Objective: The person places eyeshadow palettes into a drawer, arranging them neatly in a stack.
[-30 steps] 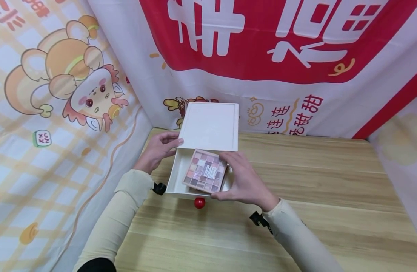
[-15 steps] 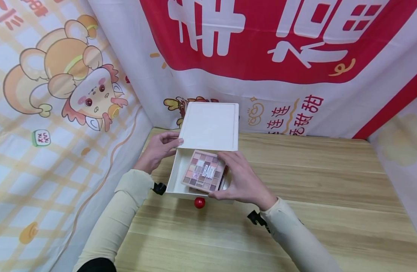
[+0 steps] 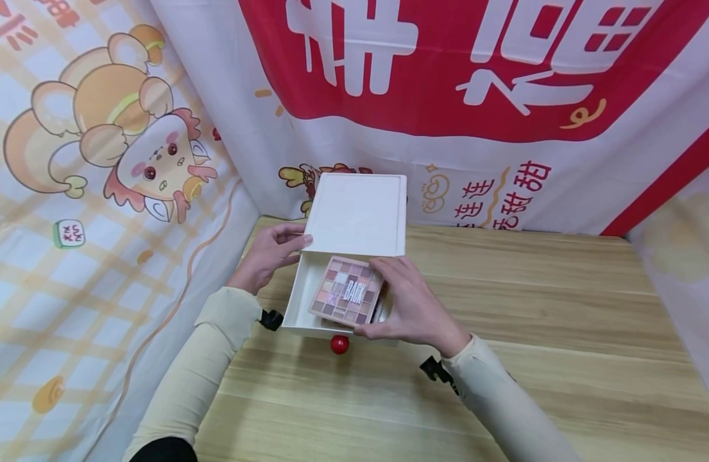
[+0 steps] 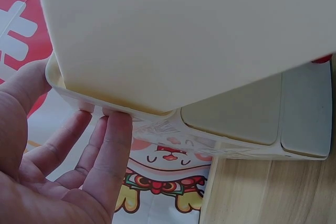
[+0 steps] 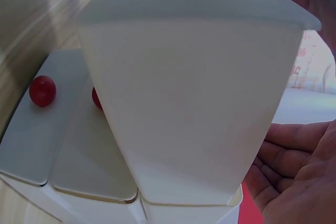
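A white drawer cabinet (image 3: pixel 354 215) stands against the back cloth with its top drawer (image 3: pixel 295 307) pulled out. In the head view, a square pink eyeshadow palette (image 3: pixel 345 292) lies slightly turned inside this drawer, over other items that are mostly hidden. My right hand (image 3: pixel 414 305) grips the palette's right side, thumb towards the front and fingers at the back. At the cabinet's front left corner, my left hand (image 3: pixel 270 253) holds the edge; in the left wrist view its fingertips (image 4: pixel 118 121) press the side. A red knob (image 3: pixel 339 344) marks the drawer front.
Lower drawers (image 5: pixel 86 161) with red knobs (image 5: pixel 42 91) show below the pulled-out one in the right wrist view. The wooden table (image 3: pixel 539 346) extends to the right and front. Printed cloth walls (image 3: pixel 181 269) stand close on the left and behind.
My right hand and the palette have shifted slightly left and towards me, then stayed nearly still. The left hand and the cabinet keep their places.
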`<action>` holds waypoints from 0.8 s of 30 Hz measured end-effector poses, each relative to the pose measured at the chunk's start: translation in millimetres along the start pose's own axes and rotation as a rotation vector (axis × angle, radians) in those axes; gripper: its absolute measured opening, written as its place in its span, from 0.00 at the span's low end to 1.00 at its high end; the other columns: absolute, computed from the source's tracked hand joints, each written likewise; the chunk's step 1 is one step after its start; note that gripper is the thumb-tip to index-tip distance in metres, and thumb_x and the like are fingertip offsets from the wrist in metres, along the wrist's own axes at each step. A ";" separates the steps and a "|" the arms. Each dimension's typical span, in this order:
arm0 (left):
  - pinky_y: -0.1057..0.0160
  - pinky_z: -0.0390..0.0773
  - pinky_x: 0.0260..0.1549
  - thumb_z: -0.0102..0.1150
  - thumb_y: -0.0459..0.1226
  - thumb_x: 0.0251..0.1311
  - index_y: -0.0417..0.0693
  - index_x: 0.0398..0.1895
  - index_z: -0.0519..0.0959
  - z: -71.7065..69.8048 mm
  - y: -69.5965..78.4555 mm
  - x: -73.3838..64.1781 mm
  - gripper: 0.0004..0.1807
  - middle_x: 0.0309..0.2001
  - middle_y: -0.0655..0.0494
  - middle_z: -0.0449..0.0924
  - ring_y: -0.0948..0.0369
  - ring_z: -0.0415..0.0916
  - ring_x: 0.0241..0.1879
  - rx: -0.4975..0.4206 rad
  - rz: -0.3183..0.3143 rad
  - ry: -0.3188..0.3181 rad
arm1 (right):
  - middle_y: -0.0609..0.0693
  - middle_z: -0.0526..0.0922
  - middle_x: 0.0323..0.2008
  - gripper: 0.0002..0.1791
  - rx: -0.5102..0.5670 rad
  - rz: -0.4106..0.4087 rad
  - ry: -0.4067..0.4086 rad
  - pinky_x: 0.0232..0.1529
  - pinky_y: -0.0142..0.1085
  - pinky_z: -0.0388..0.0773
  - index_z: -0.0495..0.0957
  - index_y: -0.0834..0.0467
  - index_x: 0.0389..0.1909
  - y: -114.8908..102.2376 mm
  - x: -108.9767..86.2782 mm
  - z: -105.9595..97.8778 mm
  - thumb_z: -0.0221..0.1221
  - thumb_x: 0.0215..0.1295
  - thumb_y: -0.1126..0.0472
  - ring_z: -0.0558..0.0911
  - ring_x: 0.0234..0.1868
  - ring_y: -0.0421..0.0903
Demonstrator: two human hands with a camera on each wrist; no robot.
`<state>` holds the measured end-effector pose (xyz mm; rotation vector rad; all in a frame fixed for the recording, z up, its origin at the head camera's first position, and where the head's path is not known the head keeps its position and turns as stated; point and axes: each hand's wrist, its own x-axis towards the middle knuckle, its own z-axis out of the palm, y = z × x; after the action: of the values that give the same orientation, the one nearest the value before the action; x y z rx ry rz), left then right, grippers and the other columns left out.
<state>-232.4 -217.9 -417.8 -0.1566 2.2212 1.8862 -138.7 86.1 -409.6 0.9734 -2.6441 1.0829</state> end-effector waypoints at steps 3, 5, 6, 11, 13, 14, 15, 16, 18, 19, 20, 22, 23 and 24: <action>0.54 0.84 0.48 0.73 0.42 0.60 0.40 0.61 0.77 -0.2 -0.1 0.0 0.28 0.52 0.45 0.78 0.54 0.80 0.49 0.001 0.001 -0.001 | 0.54 0.72 0.65 0.64 0.000 0.006 0.001 0.66 0.48 0.67 0.66 0.65 0.70 -0.3 0.1 -0.1 0.78 0.36 0.33 0.67 0.62 0.49; 0.54 0.84 0.48 0.73 0.42 0.60 0.40 0.61 0.77 -0.6 0.2 -0.3 0.28 0.52 0.45 0.78 0.54 0.80 0.49 0.003 0.001 -0.002 | 0.54 0.73 0.64 0.64 -0.002 0.008 0.003 0.66 0.48 0.67 0.66 0.65 0.70 -0.4 0.3 -0.1 0.78 0.36 0.32 0.68 0.62 0.49; 0.54 0.84 0.48 0.73 0.41 0.60 0.40 0.61 0.77 -0.6 0.4 -0.3 0.28 0.53 0.45 0.78 0.54 0.80 0.49 0.002 -0.001 -0.001 | 0.54 0.73 0.64 0.64 -0.004 0.006 0.004 0.66 0.48 0.68 0.66 0.65 0.70 -0.5 0.5 0.0 0.77 0.36 0.32 0.68 0.62 0.49; 0.54 0.83 0.49 0.73 0.42 0.60 0.40 0.61 0.76 -0.9 1.4 -0.7 0.29 0.53 0.44 0.78 0.53 0.79 0.50 0.010 -0.011 0.002 | 0.55 0.74 0.62 0.64 -0.022 -0.012 0.017 0.65 0.47 0.68 0.66 0.66 0.70 -0.9 1.1 0.7 0.78 0.36 0.33 0.68 0.61 0.49; 0.54 0.83 0.49 0.73 0.42 0.60 0.40 0.61 0.76 -0.8 1.3 -0.9 0.29 0.53 0.44 0.78 0.53 0.79 0.50 0.013 -0.012 0.003 | 0.55 0.74 0.62 0.64 -0.026 -0.019 0.020 0.65 0.47 0.69 0.66 0.66 0.70 -1.0 1.1 1.0 0.78 0.35 0.33 0.69 0.61 0.50; 0.54 0.83 0.49 0.73 0.42 0.60 0.40 0.61 0.76 -0.8 1.3 -1.0 0.28 0.53 0.44 0.78 0.53 0.79 0.50 0.014 -0.012 0.004 | 0.55 0.74 0.61 0.64 -0.027 -0.021 0.021 0.65 0.47 0.69 0.66 0.66 0.70 -1.0 1.1 1.2 0.79 0.35 0.34 0.69 0.61 0.50; 0.54 0.83 0.49 0.73 0.42 0.60 0.40 0.61 0.76 -0.7 1.4 -1.1 0.28 0.53 0.44 0.78 0.53 0.79 0.50 0.014 -0.011 0.003 | 0.55 0.74 0.61 0.64 -0.027 -0.021 0.019 0.65 0.47 0.69 0.65 0.66 0.70 -1.0 1.1 1.4 0.79 0.35 0.34 0.68 0.61 0.50; 0.54 0.83 0.49 0.73 0.42 0.60 0.40 0.61 0.77 -0.7 1.2 -1.1 0.28 0.53 0.44 0.78 0.53 0.79 0.50 0.014 -0.010 0.004 | 0.56 0.74 0.61 0.64 -0.027 -0.021 0.018 0.66 0.47 0.69 0.65 0.66 0.71 -1.0 1.0 1.5 0.79 0.35 0.35 0.68 0.61 0.50; 0.54 0.83 0.49 0.73 0.42 0.60 0.40 0.61 0.77 -0.7 1.0 -1.3 0.28 0.54 0.44 0.78 0.52 0.79 0.50 0.012 -0.010 0.002 | 0.56 0.73 0.62 0.64 -0.027 -0.017 0.012 0.66 0.47 0.69 0.65 0.66 0.71 -1.1 0.7 1.6 0.79 0.36 0.35 0.68 0.61 0.49; 0.54 0.83 0.49 0.73 0.42 0.60 0.40 0.61 0.77 -0.9 1.1 -1.5 0.28 0.54 0.43 0.77 0.52 0.79 0.51 0.012 -0.010 0.002 | 0.56 0.73 0.62 0.64 -0.024 -0.014 0.009 0.66 0.47 0.68 0.65 0.66 0.71 -1.3 0.6 1.5 0.79 0.36 0.36 0.68 0.62 0.50; 0.54 0.83 0.49 0.73 0.42 0.60 0.40 0.61 0.77 -0.9 1.1 -1.6 0.28 0.54 0.43 0.77 0.52 0.79 0.51 0.011 -0.010 0.001 | 0.57 0.73 0.62 0.64 -0.020 -0.011 0.005 0.67 0.47 0.68 0.65 0.66 0.71 -1.4 0.3 1.4 0.79 0.37 0.36 0.68 0.62 0.50; 0.54 0.83 0.50 0.73 0.42 0.60 0.40 0.61 0.77 -1.1 1.1 -1.9 0.29 0.55 0.43 0.77 0.52 0.79 0.51 0.010 -0.012 0.001 | 0.57 0.73 0.63 0.63 -0.013 -0.004 0.002 0.67 0.48 0.68 0.65 0.67 0.71 -2.0 -0.3 1.0 0.80 0.37 0.38 0.68 0.63 0.51; 0.54 0.83 0.50 0.73 0.43 0.60 0.41 0.61 0.77 -1.3 1.3 -2.2 0.29 0.55 0.44 0.77 0.52 0.79 0.52 0.011 -0.013 -0.001 | 0.58 0.73 0.63 0.62 -0.008 0.001 0.003 0.67 0.48 0.68 0.65 0.67 0.71 -2.4 -0.6 0.7 0.80 0.38 0.38 0.68 0.63 0.51; 0.54 0.83 0.50 0.73 0.43 0.60 0.41 0.61 0.77 -1.4 1.5 -2.4 0.29 0.56 0.44 0.77 0.52 0.79 0.52 0.012 -0.013 -0.001 | 0.58 0.72 0.64 0.62 0.001 0.006 0.006 0.67 0.49 0.67 0.65 0.67 0.70 -2.9 -1.1 0.3 0.80 0.38 0.39 0.67 0.63 0.51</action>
<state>-230.5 -219.2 -415.5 -0.1682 2.2255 1.8652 -136.1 84.9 -408.5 0.9615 -2.6439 1.0864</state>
